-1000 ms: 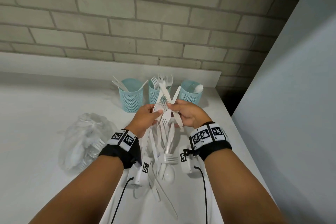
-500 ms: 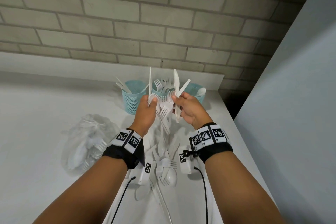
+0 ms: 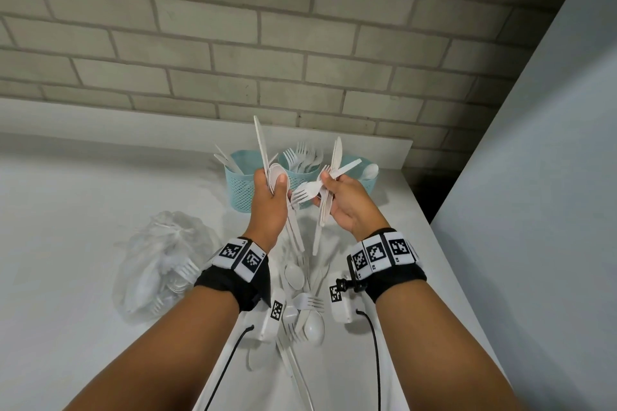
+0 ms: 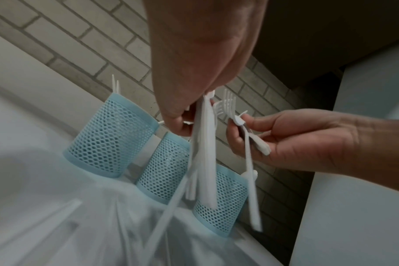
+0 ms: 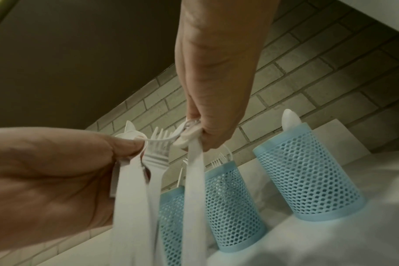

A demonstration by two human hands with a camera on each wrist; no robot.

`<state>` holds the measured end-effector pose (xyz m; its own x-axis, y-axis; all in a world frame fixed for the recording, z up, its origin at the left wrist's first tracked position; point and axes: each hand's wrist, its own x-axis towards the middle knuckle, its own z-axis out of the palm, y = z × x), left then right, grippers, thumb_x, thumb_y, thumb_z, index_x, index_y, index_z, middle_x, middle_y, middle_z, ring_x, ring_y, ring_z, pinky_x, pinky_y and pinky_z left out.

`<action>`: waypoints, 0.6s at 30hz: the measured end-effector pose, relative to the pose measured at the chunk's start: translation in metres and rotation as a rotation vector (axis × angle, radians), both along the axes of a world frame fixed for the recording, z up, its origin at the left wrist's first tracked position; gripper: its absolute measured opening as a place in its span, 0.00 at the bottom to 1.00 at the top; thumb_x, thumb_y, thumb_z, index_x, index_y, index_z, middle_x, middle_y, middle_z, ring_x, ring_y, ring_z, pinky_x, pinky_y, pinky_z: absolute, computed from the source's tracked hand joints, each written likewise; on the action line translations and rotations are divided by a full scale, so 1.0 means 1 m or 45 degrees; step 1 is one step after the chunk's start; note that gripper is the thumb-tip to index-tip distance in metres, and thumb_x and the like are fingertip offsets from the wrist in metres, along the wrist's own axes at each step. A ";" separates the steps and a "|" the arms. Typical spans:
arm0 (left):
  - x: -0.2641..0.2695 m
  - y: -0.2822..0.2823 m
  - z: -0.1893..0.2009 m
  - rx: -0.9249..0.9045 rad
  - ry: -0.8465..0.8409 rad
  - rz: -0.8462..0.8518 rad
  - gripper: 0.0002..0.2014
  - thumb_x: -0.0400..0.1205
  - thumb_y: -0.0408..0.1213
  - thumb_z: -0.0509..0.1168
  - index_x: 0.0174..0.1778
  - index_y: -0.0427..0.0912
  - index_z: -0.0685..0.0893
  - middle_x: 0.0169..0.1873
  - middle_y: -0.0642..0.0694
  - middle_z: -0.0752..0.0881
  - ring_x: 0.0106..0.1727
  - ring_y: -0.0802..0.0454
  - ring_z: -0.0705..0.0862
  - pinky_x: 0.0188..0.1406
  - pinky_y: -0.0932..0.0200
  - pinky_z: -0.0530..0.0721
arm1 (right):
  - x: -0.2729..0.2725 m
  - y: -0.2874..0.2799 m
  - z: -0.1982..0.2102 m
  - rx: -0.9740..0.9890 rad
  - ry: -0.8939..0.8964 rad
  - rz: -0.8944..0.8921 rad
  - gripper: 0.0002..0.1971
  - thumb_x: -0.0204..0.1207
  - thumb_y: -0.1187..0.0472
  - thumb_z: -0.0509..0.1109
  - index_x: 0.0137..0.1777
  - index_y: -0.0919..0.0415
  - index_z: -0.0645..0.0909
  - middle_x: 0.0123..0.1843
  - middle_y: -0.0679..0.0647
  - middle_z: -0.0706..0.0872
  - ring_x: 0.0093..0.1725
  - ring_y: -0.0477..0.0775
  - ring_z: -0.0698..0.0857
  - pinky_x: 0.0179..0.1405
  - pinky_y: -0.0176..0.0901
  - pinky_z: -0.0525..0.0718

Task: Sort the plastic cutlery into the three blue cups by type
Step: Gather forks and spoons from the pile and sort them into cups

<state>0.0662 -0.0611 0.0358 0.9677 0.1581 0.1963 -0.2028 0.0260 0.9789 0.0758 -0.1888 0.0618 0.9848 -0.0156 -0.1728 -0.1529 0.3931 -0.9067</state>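
Observation:
Three blue mesh cups stand by the wall: the left cup (image 3: 238,188) holds knives, the middle cup (image 3: 302,173) forks, the right cup (image 3: 369,182) a spoon (image 5: 289,118). My left hand (image 3: 272,183) grips a bunch of white cutlery (image 4: 203,153), with a knife (image 3: 260,143) pointing up and spoon bowls (image 3: 276,175) under the thumb. My right hand (image 3: 329,183) pinches another bunch: knives (image 3: 337,157) pointing up and a fork (image 3: 307,192) with its tines toward the left hand. Both hands hover just in front of the cups, a small gap between them.
Loose white cutlery (image 3: 305,297) lies in a pile on the white counter (image 3: 83,210) under my wrists. A clear plastic bag (image 3: 160,264) with more cutlery sits to the left. A brick wall rises behind the cups, and a grey panel (image 3: 534,177) bounds the right.
Both hands have lifted their cutlery from above the pile up toward the cups. The crossed pieces have come apart into one bunch in each hand.

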 end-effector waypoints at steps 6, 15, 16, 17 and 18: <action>0.001 -0.003 -0.003 -0.020 0.042 -0.073 0.05 0.88 0.41 0.52 0.55 0.44 0.67 0.36 0.46 0.73 0.32 0.55 0.72 0.30 0.63 0.72 | -0.003 0.002 0.006 -0.119 0.087 -0.024 0.12 0.86 0.57 0.55 0.59 0.63 0.75 0.47 0.60 0.82 0.37 0.51 0.81 0.21 0.33 0.81; -0.005 -0.006 0.003 -0.110 0.318 -0.385 0.09 0.87 0.45 0.55 0.53 0.43 0.70 0.27 0.50 0.67 0.22 0.58 0.64 0.20 0.67 0.65 | -0.004 0.000 0.004 -0.222 0.082 -0.060 0.11 0.86 0.53 0.57 0.45 0.56 0.76 0.37 0.55 0.82 0.29 0.48 0.76 0.15 0.32 0.72; -0.005 -0.006 0.003 -0.163 0.375 -0.432 0.07 0.87 0.43 0.54 0.52 0.43 0.70 0.27 0.50 0.66 0.22 0.58 0.64 0.20 0.67 0.65 | -0.004 -0.001 0.003 -0.208 0.085 -0.074 0.11 0.85 0.53 0.57 0.45 0.56 0.76 0.36 0.55 0.81 0.28 0.48 0.75 0.16 0.32 0.71; -0.005 -0.005 0.004 -0.255 0.447 -0.480 0.04 0.87 0.39 0.54 0.51 0.43 0.71 0.27 0.50 0.66 0.22 0.58 0.64 0.20 0.67 0.64 | -0.004 -0.002 0.002 -0.190 0.093 -0.092 0.12 0.85 0.53 0.57 0.45 0.57 0.76 0.36 0.55 0.80 0.28 0.48 0.74 0.17 0.32 0.72; -0.005 -0.003 0.005 -0.366 0.519 -0.533 0.03 0.86 0.35 0.53 0.49 0.43 0.71 0.27 0.50 0.66 0.21 0.58 0.65 0.20 0.67 0.64 | -0.004 -0.003 0.001 -0.174 0.101 -0.108 0.12 0.85 0.53 0.57 0.45 0.58 0.76 0.36 0.56 0.80 0.28 0.49 0.75 0.17 0.33 0.73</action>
<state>0.0611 -0.0645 0.0406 0.9467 -0.2572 -0.1939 0.2679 0.2945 0.9173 0.0722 -0.1915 0.0625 0.9624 -0.1265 -0.2404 -0.1975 0.2817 -0.9389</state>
